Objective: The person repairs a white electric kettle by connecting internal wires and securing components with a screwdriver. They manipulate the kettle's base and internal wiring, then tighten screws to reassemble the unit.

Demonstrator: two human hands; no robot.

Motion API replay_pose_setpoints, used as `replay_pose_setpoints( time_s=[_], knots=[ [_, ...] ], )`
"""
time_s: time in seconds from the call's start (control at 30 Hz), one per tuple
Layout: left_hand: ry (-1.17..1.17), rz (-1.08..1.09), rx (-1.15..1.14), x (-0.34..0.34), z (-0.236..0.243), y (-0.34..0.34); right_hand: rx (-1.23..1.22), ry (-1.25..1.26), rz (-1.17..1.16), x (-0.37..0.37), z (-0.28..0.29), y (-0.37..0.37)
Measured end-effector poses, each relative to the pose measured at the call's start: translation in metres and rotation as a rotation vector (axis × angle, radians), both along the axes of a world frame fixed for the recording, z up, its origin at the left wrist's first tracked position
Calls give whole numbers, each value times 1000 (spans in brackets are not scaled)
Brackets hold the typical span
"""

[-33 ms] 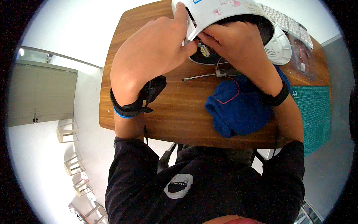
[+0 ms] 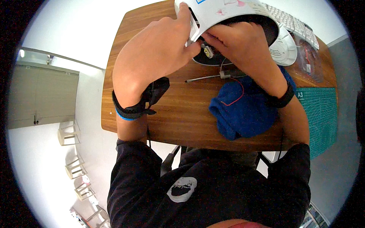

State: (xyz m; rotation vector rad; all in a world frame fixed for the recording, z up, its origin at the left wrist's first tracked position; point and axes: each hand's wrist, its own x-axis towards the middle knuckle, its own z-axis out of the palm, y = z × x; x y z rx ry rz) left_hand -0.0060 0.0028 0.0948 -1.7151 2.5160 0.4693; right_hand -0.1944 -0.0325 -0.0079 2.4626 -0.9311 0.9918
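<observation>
The white shell (image 2: 228,13) is at the far side of your table (image 2: 178,117). Your left hand (image 2: 156,47) has its thumb and forefinger clamped on the left edge of the shell. Your right hand (image 2: 243,40) reaches in its opening; its fingertips are hidden, so I cannot tell if they are together. Nearer to you there is a screwdriver (image 2: 203,78), and at its right a blue cloth (image 2: 247,110) with a red wire (image 2: 243,89) on it. The green mat (image 2: 321,117) lies at the right.
</observation>
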Motion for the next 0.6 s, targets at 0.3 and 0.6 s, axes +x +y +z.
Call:
replay_pose_setpoints(
  time_s=[0.3,0.6],
  knots=[
    [3,-10,-18,3,-5,-1,56,-72,-68,5,-4,5],
    [10,-15,-10,1,-4,-1,63,-74,-79,4,-2,8]
  ],
)
